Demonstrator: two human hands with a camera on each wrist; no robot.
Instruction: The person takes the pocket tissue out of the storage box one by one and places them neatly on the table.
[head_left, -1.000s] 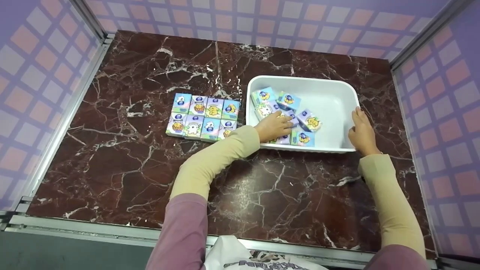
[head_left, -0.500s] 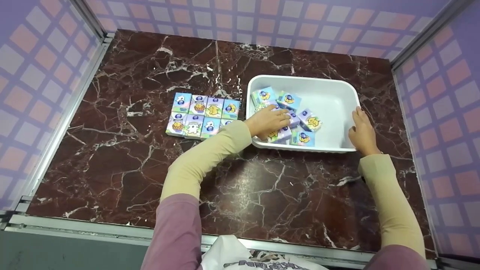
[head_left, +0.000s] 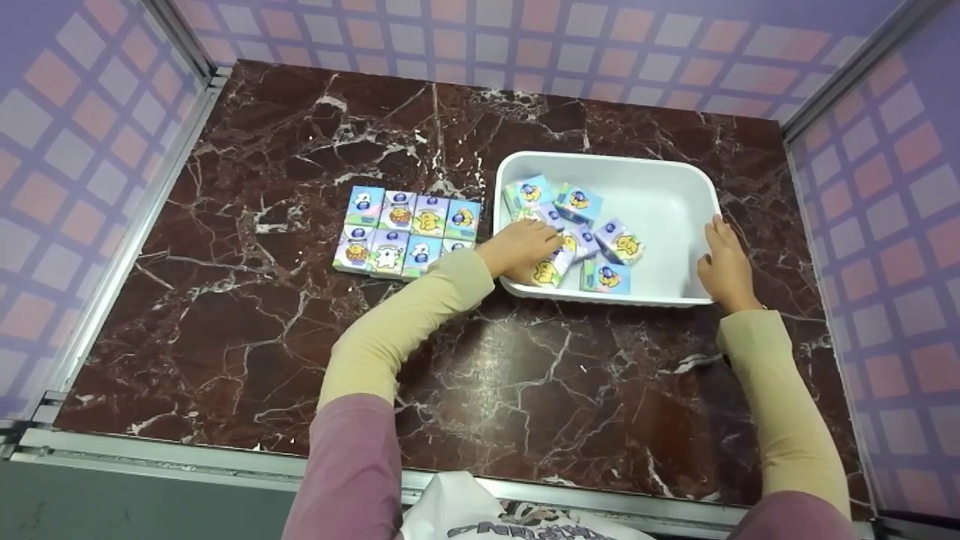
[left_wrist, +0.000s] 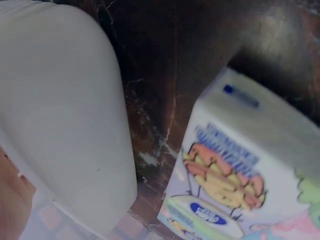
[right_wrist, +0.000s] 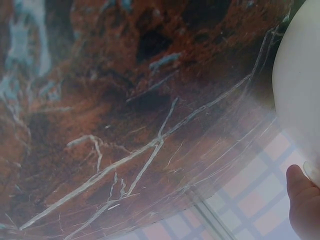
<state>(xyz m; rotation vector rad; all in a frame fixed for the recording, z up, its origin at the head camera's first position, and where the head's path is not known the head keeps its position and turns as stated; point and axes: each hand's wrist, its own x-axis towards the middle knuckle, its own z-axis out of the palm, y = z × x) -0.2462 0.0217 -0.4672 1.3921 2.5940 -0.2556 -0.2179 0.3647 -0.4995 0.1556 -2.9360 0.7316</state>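
A white plastic bin holds several small cartoon-printed tissue packs. My left hand is inside its near left corner, fingers over a tilted lilac tissue pack that it grips from above; the hand hides part of this pack. On the right side, my right hand holds the bin's rim, thumb toward the inside. In the left wrist view the bin's outer wall fills the left, with a bit of the left hand beyond the rim. The right wrist view shows a finger of the right hand by the bin.
Left of the bin, several tissue packs stand in two tidy rows on the dark red marble-patterned table. One of these packs looms close in the left wrist view. Checked lilac panels in metal frames enclose the table.
My left hand has drawn back leftward toward the bin's near left corner, and the lilac tissue pack under it has shifted and turned. The right hand keeps its place on the rim.
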